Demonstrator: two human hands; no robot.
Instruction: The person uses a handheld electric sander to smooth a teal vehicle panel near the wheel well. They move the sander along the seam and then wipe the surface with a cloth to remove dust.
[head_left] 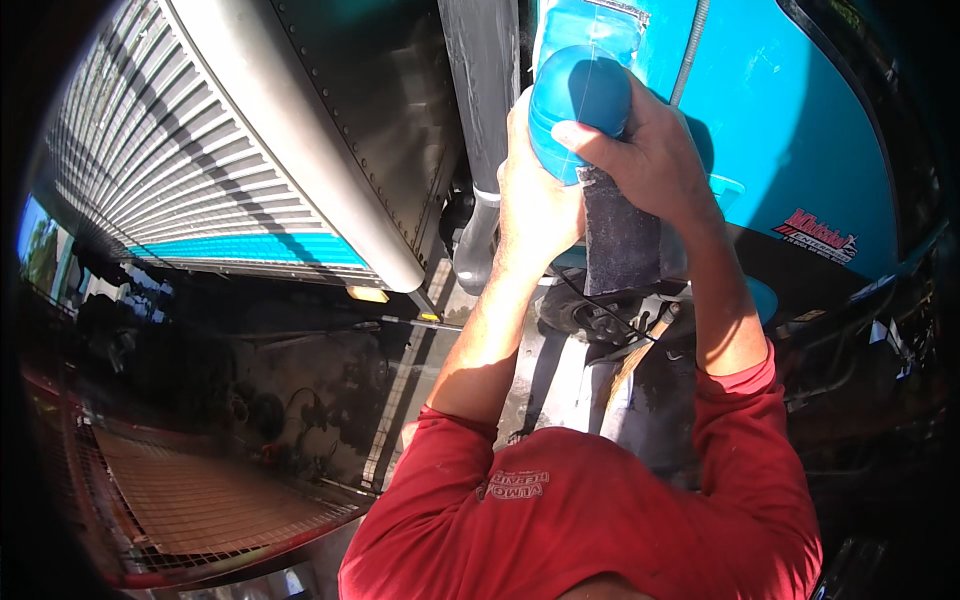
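Red shirt (pixel 600 510) foremost, both hands (pixel 655 155) grasp a rounded blue piece (pixel 580 115) (partly shadowed) between them.

Vehicle workshop: teal bodywork (pixel 765 110), ribbed panelling (pixel 205 150)

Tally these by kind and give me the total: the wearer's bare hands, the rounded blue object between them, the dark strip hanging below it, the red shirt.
Bare hands: 2 (left hand, right hand)
Rounded blue object: 1
Dark strip: 1
Red shirt: 1
Total: 5
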